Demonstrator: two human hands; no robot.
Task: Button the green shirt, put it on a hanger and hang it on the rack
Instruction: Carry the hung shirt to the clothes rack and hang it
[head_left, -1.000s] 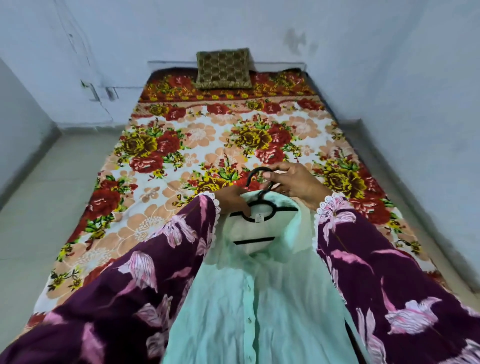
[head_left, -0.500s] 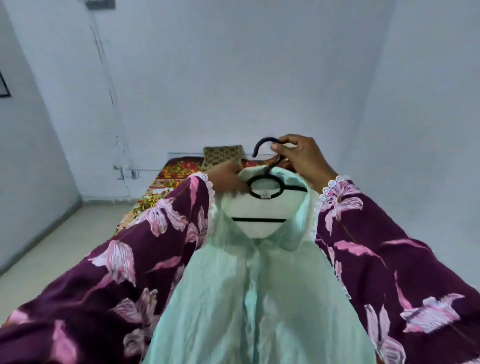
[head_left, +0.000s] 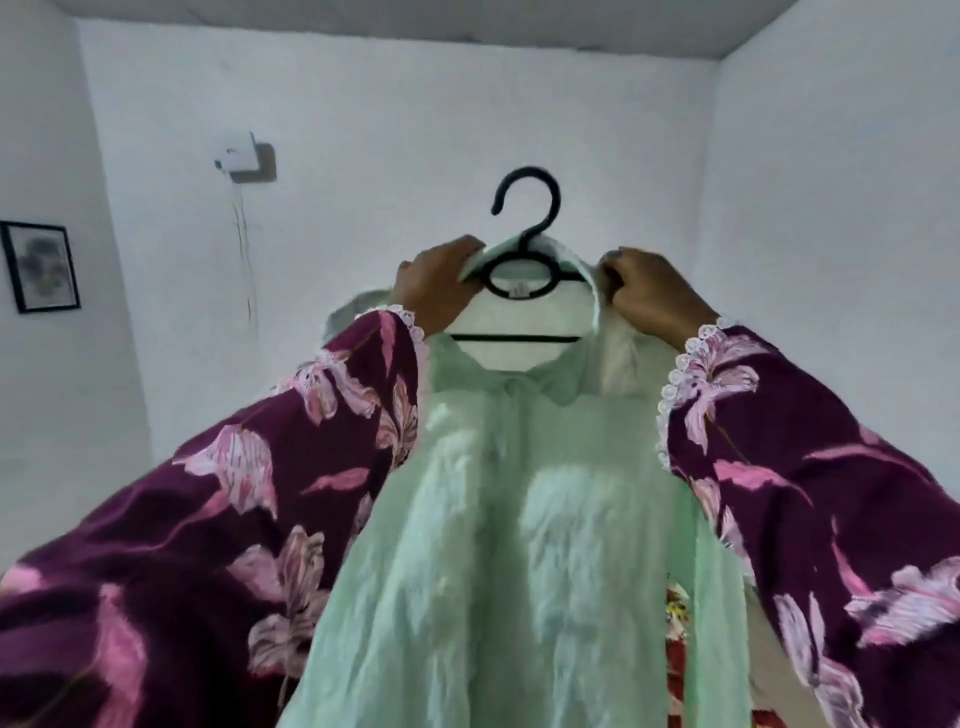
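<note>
Both hands pinch the pale green cotton shirt (head_left: 498, 519) at its shoulders: left hand (head_left: 436, 283) at nine o'clock, right hand (head_left: 654, 296) at three o'clock of the black plastic hanger (head_left: 524, 260), whose hook points to twelve; no rack in sight.

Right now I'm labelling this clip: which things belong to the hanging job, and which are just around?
Job: green shirt; black hanger; left hand; right hand, both gripping the shirt's shoulders.

Around: framed picture; wall box; flowered bedcover.
</note>
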